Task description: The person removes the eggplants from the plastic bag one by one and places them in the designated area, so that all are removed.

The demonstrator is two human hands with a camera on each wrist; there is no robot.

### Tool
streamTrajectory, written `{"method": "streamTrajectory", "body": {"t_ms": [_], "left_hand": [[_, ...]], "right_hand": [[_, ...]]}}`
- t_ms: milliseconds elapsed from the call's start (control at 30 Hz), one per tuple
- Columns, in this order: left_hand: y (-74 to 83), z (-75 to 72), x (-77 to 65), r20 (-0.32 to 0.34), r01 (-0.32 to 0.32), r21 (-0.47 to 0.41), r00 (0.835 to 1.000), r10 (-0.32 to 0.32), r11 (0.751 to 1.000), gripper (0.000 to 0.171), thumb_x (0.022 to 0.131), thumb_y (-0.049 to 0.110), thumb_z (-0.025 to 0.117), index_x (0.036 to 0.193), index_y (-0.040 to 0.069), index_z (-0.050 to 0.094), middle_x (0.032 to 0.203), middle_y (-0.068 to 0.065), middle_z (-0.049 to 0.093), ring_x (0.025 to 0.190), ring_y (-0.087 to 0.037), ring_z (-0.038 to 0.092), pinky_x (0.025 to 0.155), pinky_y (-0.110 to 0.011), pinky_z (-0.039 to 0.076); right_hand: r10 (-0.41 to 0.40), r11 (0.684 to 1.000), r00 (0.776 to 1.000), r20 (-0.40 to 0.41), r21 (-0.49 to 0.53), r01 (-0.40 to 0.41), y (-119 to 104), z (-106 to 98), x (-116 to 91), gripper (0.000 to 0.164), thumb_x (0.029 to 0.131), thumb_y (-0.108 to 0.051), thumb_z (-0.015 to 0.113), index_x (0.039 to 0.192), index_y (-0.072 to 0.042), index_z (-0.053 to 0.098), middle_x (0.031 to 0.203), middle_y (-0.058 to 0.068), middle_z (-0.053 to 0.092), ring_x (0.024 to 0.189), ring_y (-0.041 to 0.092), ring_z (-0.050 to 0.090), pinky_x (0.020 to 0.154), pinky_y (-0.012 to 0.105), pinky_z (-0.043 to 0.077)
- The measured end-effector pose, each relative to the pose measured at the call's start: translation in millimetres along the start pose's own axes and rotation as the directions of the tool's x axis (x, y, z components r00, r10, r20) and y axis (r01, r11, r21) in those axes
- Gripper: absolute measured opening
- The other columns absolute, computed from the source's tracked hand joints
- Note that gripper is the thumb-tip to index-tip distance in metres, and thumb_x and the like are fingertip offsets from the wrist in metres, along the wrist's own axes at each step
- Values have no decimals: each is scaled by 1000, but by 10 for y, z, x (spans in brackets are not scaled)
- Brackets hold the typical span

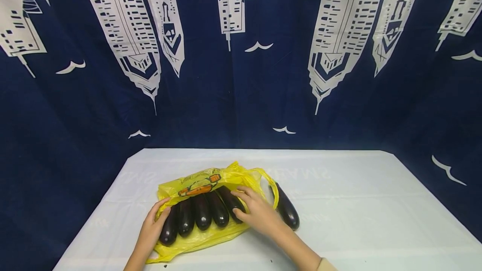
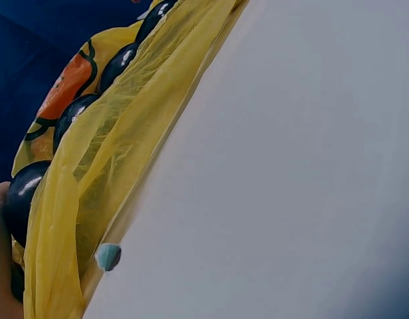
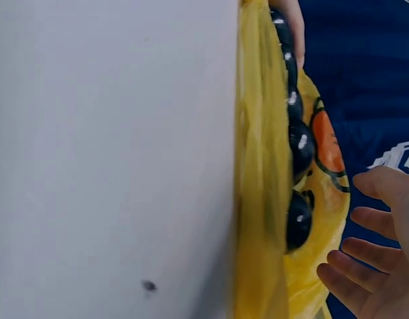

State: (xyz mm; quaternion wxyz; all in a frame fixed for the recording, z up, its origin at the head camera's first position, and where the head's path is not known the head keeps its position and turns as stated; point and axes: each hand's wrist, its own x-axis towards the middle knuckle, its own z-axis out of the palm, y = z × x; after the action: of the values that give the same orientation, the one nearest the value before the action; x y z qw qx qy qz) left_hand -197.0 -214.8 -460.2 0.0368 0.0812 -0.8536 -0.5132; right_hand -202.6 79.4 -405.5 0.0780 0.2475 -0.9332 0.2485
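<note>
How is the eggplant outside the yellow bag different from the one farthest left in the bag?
The outside eggplant lies on the white table; the farthest-left eggplant lies in the yellow bag. In the head view, the outside eggplant's near end points down and right, while the farthest-left eggplant's points down and slightly left. Both are dark, shiny and rounded.

No text is legible, only faint lettering (image 1: 306,173) on the white table (image 1: 361,208).
</note>
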Motion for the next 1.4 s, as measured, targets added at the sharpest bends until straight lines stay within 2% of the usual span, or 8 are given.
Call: {"method": "streamTrajectory", "body": {"t_ms": [100, 267, 400, 633, 1000, 1200, 1400], "left_hand": [[-2, 8, 1, 2, 6, 1, 1000, -6, 1000, 59, 90, 56, 41, 134, 17, 39, 145, -16, 30, 137, -39, 18, 107, -62, 15], [1, 15, 0, 8, 11, 1, 1000, -11, 1000, 60, 89, 57, 40, 134, 17, 38, 146, -16, 30, 137, -39, 18, 107, -63, 16], [5, 11, -2, 9, 6, 0, 1000, -6, 1000, 59, 90, 56, 40, 134, 17, 39, 146, -16, 30, 137, -39, 18, 106, -63, 16], [6, 12, -5, 9, 7, 3, 1000, -8, 1000, 59, 90, 56, 41, 134, 17, 39, 146, -16, 30, 137, -39, 18, 107, -63, 16], [3, 15, -2, 11, -8, -9, 1000, 8, 1000, 57, 90, 54, 41, 134, 17, 39, 146, -15, 30, 137, -39, 19, 106, -63, 17], [-7, 15, -10, 16, 7, -9, 1000, -7, 1000, 59, 90, 55, 40, 134, 17, 38, 146, -16, 28, 136, -39, 19, 106, -63, 18], [6, 3, -10, 14, -4, 1, 1000, 4, 1000, 57, 91, 54, 40, 134, 17, 38, 146, -16, 29, 136, -39, 19, 106, -64, 17]], "right_hand": [[-1, 1000, 1000, 28, -24, 2, 19, 56, 10, 45, 85, -32, 59, 127, -16, 53, 133, 7, 48, 119, 27, 50, 93, 44, 47], [17, 1000, 995, 103, -14, -15, 56, 129, 9, 47, 86, -33, 58, 129, -18, 51, 135, 9, 45, 121, 29, 48, 93, 44, 47], [25, 1000, 991, 132, -8, -24, 83, 170, 15, 48, 86, -33, 58, 130, -18, 50, 136, 8, 44, 121, 28, 48, 93, 43, 47], [25, 1000, 991, 134, 7, -26, 112, 218, 14, 50, 84, -30, 60, 131, -18, 49, 136, 10, 44, 120, 28, 49, 95, 43, 46], [23, 999, 996, 84, 45, -27, 122, 265, 1, 52, 81, -19, 64, 131, -15, 49, 134, 13, 45, 118, 31, 51, 91, 42, 48], [51, 996, 995, 91, 72, -58, 104, 260, -2, 52, 81, -19, 64, 131, -15, 49, 134, 13, 45, 116, 32, 52, 89, 42, 49], [94, 989, 989, 110, 105, -105, 94, 236, -12, 52, 81, -21, 64, 131, -16, 49, 135, 12, 44, 116, 32, 52, 87, 42, 50]]}}
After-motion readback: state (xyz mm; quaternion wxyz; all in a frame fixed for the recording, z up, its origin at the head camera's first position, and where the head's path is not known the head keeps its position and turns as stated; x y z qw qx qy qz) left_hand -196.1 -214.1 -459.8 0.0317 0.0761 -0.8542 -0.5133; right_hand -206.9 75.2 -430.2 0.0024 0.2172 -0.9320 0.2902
